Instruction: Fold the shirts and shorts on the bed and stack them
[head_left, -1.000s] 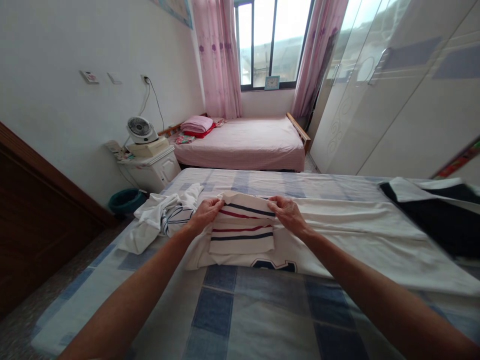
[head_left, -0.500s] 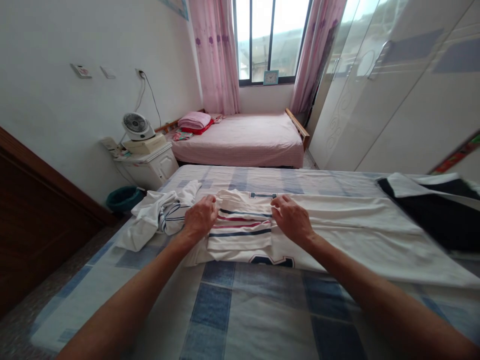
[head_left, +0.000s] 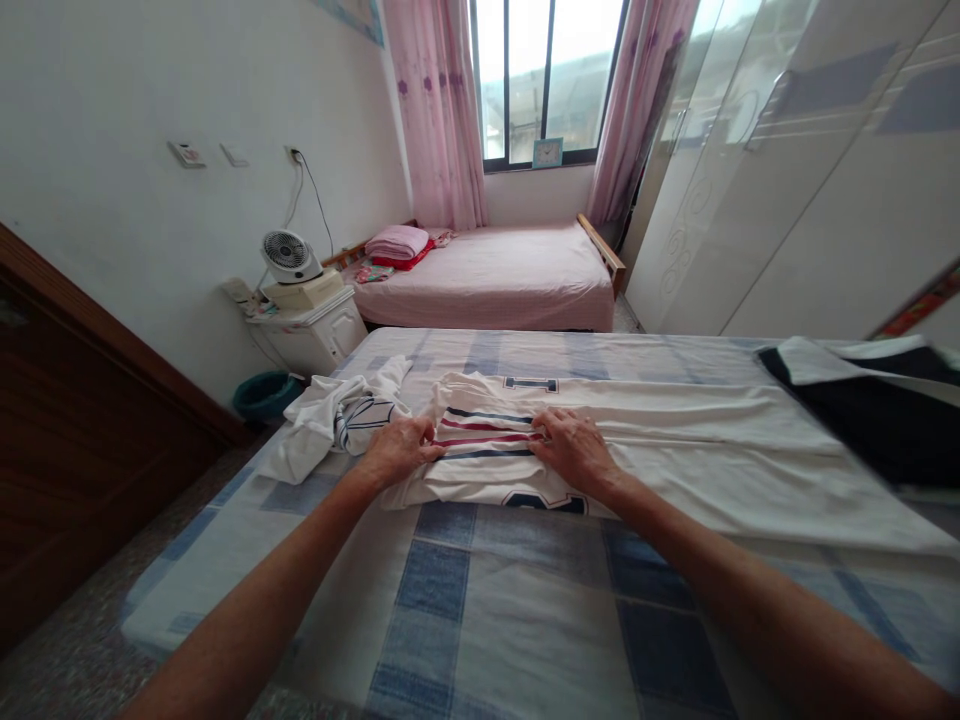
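Left hand (head_left: 401,447) and right hand (head_left: 574,450) half-curled at long white cloth garment's (head_left: 675,425) red-and-navy stripes (head_left: 487,440); pinch unclear. Best smooth evenly, stripes parallel.

Near sheet: between the forearms I have open room on the checked sheet (head_left: 540,590), up to the near edge of the white garment (head_left: 705,420).
Left hand (head_left: 397,447): crumpled clothes (head_left: 304,435) lie just beside it, blocking a flat pass outward.
Right hand (head_left: 576,450): the garment spreads along its outer side; the dark garment (head_left: 885,410) sits well apart.
Far strip: I could pass over bare sheet behind the garment.
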